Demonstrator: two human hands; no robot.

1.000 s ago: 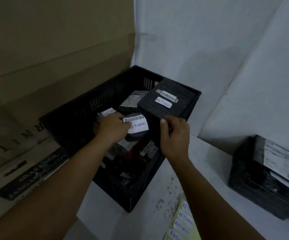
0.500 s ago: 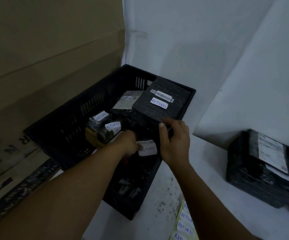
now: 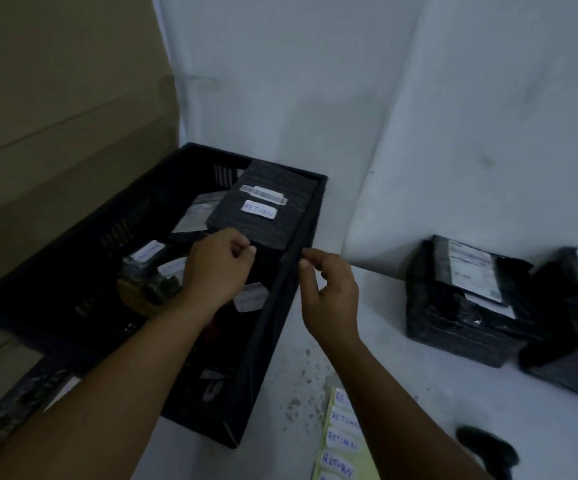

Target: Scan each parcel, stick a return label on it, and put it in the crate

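While over crate [image 3: 273, 317] | both hands loose | parcel [image 3: 266, 206] inside

Both bare forearms reach forward from bottom edge, converging. Left hand [image 3: 216, 271] back-up, fingers curled loosely inward, thumb tip near forefinger, nothing visibly held. Right hand [image 3: 329, 296] raised just beside it, apart, thumb and forefinger tips close together, other fingers bent, nothing seen between them.

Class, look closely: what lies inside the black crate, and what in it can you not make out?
Inside the black crate lie several dark parcels with white RETURN labels; the large flat parcel sits on top at the far end. The left hand and forearm cover others; the bottom is hidden.
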